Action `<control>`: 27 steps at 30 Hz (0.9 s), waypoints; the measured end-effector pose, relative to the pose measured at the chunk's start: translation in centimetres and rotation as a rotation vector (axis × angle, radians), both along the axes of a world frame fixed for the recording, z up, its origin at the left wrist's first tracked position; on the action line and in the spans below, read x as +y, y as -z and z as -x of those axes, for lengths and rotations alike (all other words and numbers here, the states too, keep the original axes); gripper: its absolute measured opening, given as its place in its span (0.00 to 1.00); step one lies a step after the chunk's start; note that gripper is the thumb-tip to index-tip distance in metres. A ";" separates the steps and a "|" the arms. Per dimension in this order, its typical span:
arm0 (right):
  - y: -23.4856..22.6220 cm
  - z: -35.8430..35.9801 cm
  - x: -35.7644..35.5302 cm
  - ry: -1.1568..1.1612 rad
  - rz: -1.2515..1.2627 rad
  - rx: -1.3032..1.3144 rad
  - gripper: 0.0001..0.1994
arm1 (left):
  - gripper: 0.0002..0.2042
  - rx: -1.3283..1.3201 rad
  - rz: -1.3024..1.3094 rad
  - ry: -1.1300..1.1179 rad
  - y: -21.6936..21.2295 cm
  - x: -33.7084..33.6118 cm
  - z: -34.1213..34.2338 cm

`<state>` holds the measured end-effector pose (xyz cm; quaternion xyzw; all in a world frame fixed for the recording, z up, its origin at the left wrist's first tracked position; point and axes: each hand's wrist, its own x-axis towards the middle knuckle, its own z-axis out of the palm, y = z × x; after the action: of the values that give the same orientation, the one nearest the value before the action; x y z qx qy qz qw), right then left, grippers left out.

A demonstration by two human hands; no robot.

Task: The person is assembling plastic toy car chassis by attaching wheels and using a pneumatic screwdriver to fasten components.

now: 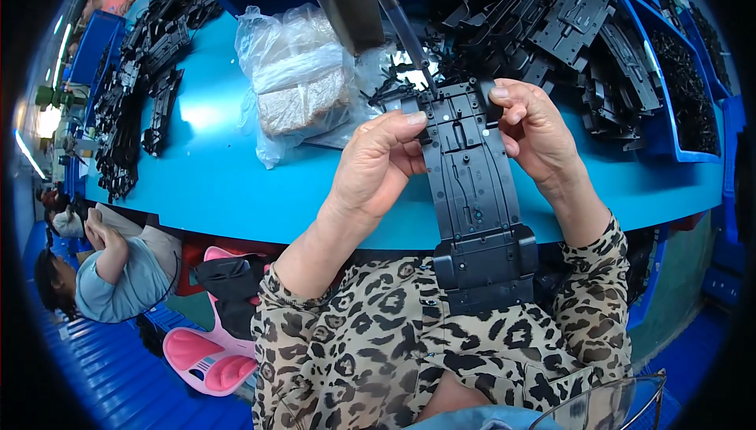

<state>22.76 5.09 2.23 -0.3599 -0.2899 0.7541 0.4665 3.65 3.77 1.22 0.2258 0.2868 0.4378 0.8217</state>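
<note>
A long black plastic chassis plate [470, 182] is held between both hands, its near end over my lap. My left hand [374, 158] pinches the left edge near the far end, thumb on top. Opposite it, my right hand [539, 127] grips the right edge by a rounded black side piece, with thumb and fingers closed. From above, a driver-like tool [403, 28] with a clear shaft slants down, and its thin dark tip ends at the far end of the plate. I cannot tell whether the tip touches the plastic.
A clear plastic bag [303, 75] with a wrapped block lies left of the tool. Black moulded parts [575, 20] are heaped at right, others [150, 75] at far left, on the blue table [228, 186]. A blue bin [685, 99] holds small black pieces. A seated person [118, 265] and pink chair [209, 351] are left.
</note>
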 end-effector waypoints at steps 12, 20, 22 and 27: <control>-0.4 -0.5 -0.1 0.021 -0.028 0.015 0.07 | 0.11 0.027 -0.037 0.045 -0.6 0.2 -0.4; -1.0 -0.7 -0.6 0.030 -0.003 -0.002 0.06 | 0.11 0.031 -0.046 0.041 -0.7 -0.1 -0.6; -0.9 -0.7 -0.6 0.037 0.005 -0.004 0.06 | 0.11 0.023 -0.048 0.033 -0.6 -0.2 -0.7; -1.0 -0.6 -0.6 0.043 0.010 0.001 0.06 | 0.11 0.008 -0.038 0.024 -0.7 -0.3 -0.7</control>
<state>23.38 4.46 3.26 -0.3681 -0.2780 0.7456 0.4809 4.31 3.46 1.96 0.2465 0.2791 0.4324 0.8212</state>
